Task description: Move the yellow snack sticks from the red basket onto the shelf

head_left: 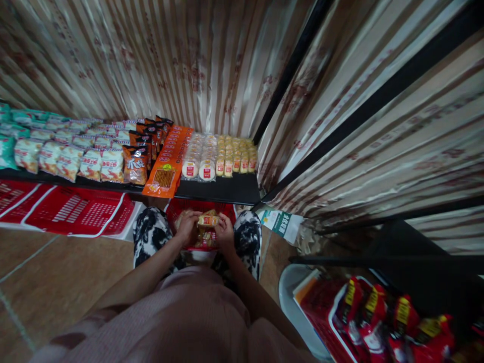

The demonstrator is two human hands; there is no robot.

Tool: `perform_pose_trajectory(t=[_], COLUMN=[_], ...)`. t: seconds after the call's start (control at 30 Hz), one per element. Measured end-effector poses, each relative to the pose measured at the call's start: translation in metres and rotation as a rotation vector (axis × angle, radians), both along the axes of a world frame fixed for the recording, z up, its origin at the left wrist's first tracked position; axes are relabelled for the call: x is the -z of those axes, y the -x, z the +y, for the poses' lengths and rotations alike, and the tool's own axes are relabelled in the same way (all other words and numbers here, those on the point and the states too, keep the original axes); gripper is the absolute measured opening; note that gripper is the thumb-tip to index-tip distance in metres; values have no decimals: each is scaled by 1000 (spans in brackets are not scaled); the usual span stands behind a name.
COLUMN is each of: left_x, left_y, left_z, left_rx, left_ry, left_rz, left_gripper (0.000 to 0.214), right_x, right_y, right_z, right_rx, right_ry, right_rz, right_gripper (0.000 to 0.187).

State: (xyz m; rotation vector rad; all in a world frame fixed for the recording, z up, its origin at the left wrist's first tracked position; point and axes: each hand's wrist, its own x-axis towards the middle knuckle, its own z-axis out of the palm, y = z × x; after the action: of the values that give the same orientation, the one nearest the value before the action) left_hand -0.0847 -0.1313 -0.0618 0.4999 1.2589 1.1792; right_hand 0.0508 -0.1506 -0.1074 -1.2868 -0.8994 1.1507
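Between my knees, a red basket [223, 205] holds several small wrapped snacks, dim and partly hidden by my arms. Just above its contents, my left hand [188, 225] and my right hand [224, 233] grip opposite ends of a small yellow packaged snack [207, 220] with a red and white label. The fingers of both hands are closed on it. Ahead on the black shelf [227, 189] stand rows of yellow packaged snacks [237, 156] with similar labels. Beside them on the left are round white packaged cakes [206, 170].
Farther left on the shelf lie an orange snack packet [166, 166], orange-black bags [135, 164] and white bags [91, 164]. Red baskets [83, 209] sit below. At right are black frame bars [340, 116], a plastic bag [283, 224] and red snack bags [372, 312].
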Motion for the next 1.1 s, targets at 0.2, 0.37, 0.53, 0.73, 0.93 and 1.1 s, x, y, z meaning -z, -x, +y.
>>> perform_pose_trajectory(t=[0.2,0.37,0.53,0.73,0.93,1.1], left_x=[7,19,18,9,0,-8], left_y=[-2,-8,-12,-14,-21,-26], left_z=[-1,-3,-3,-4,-4,0], left_rx=[31,74,168,250,288,290], left_ry=[-4,1,-13,-53,-82,-104], left_rz=[-17,1,86,175,135,169], left_gripper=[21,22,27,28,28,27], right_x=[-6,-13,-16,-19,-19,-18], right_y=[-2,-4,-6,-6,-8,-13], right_z=[5,11,16,21,25,30], right_rx=[26,53,48,54,73,103], right_ry=[-38,-63,-55,-56,-69,-81], right_rz=[1,-32,-63,-50,-58,-79], right_gripper=[39,37,36,35,33,32])
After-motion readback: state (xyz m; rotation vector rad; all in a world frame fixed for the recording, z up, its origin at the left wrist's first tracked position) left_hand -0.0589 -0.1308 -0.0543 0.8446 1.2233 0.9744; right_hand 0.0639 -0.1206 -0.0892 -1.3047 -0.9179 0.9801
